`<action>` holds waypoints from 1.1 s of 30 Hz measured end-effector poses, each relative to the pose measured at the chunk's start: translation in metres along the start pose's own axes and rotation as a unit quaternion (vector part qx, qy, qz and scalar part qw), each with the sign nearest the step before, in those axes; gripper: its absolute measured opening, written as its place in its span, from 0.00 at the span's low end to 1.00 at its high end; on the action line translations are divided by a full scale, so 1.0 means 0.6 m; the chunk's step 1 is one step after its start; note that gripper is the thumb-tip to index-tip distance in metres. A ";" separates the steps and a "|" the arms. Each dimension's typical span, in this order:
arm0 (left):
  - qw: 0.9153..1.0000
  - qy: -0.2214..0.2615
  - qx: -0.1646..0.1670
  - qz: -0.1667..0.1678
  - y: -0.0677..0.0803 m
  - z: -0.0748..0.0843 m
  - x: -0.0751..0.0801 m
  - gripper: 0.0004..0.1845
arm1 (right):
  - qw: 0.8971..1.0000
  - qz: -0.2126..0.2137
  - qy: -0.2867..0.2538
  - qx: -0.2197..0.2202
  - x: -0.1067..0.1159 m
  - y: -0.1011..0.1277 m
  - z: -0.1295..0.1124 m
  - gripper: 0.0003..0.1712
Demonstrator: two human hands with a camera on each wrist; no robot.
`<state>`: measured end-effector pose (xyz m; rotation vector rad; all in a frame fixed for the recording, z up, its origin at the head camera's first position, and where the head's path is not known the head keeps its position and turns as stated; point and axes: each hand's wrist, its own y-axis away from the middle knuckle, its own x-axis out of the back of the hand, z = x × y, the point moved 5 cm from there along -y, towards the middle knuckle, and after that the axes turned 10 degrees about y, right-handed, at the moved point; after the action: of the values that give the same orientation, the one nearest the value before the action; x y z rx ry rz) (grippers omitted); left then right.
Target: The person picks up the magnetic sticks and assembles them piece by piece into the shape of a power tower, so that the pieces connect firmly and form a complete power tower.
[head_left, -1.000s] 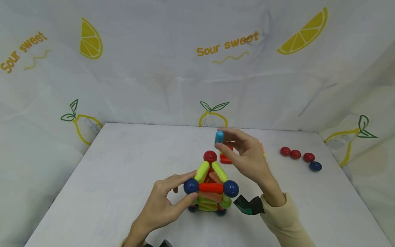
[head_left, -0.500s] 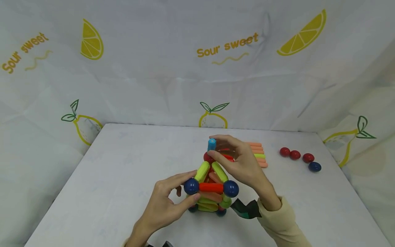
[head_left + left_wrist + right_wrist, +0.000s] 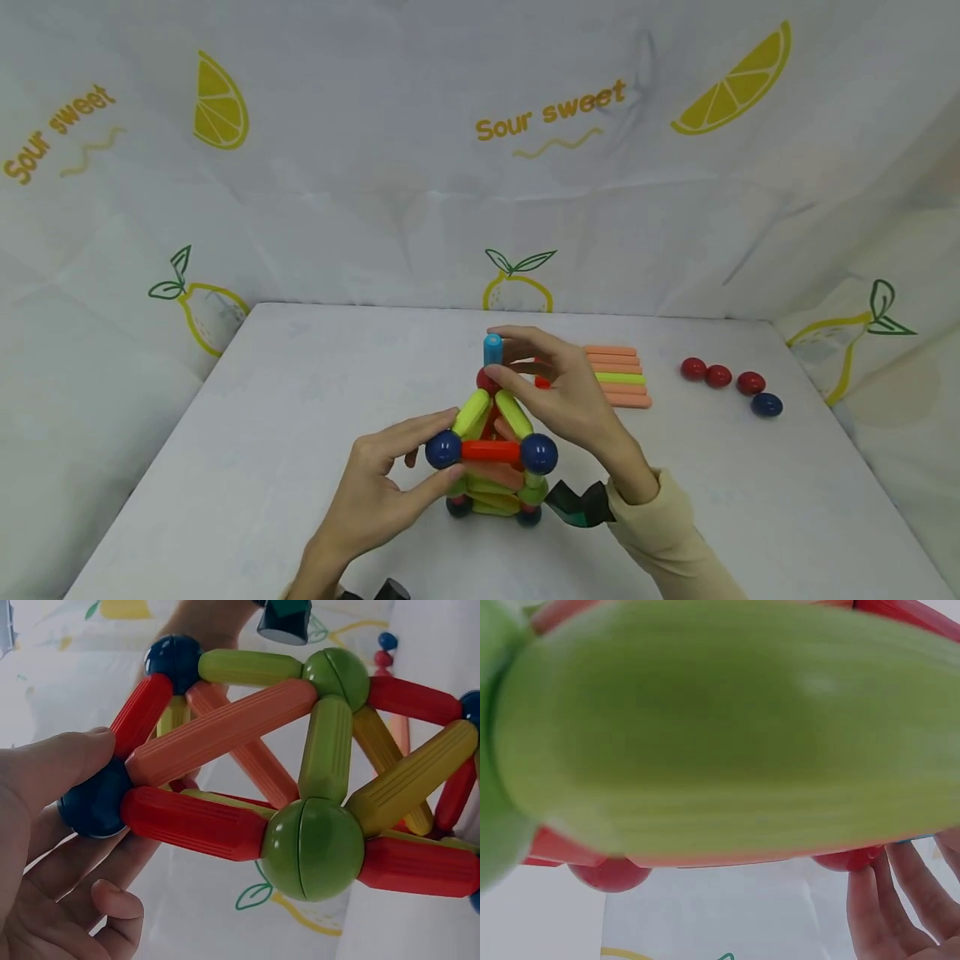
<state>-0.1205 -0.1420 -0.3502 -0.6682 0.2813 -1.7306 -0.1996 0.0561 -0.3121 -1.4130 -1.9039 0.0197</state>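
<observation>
A tower of magnetic rods and balls stands at the table's middle, with a red rod (image 3: 491,451) between two dark blue balls on its near upper side. My left hand (image 3: 378,475) pinches the left dark blue ball (image 3: 97,799) between thumb and fingers. At the top, yellow-green rods (image 3: 513,413) lean up to a red ball (image 3: 487,381). My right hand (image 3: 558,387) pinches a short light blue rod (image 3: 492,350), upright on that red ball. In the right wrist view a large yellow-green rod (image 3: 727,727) hides most of the tower; right-hand fingers (image 3: 889,911) show at lower right.
Orange rods and one yellow-green rod (image 3: 620,378) lie in a row behind the right hand. A red rod (image 3: 542,382) is partly hidden by that hand. Loose red balls (image 3: 717,376) and a dark blue ball (image 3: 767,405) rest at the right. A printed cloth (image 3: 405,208) hangs behind the table (image 3: 247,467).
My right hand has brought the light blue rod down and left onto the top red ball. The tower, with my left hand still gripping it, has shifted slightly left.
</observation>
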 end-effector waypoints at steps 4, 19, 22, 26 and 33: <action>1.000 -0.006 0.002 -0.011 0.001 0.005 0.004 0.26 | 1.000 -0.005 -0.007 0.002 -0.001 0.001 -0.002 0.24; 0.999 -0.024 -0.003 -0.026 0.005 0.011 0.011 0.25 | 0.999 -0.005 -0.007 0.040 -0.005 0.006 -0.003 0.27; 0.999 -0.023 0.000 -0.028 0.004 0.010 0.009 0.25 | 1.000 0.010 0.000 0.012 0.004 0.007 0.020 0.26; 0.999 -0.023 0.004 -0.029 0.002 0.010 0.008 0.25 | 0.993 0.034 0.101 -0.054 0.016 0.012 0.093 0.20; 1.000 -0.016 -0.008 -0.024 0.002 0.008 0.007 0.25 | 0.933 -0.098 0.314 -0.146 -0.014 0.041 0.223 0.15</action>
<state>-0.1174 -0.1456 -0.3458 -0.7185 0.2603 -1.7639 -0.2546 0.1127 -0.4235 -1.2069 -1.5236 -0.7531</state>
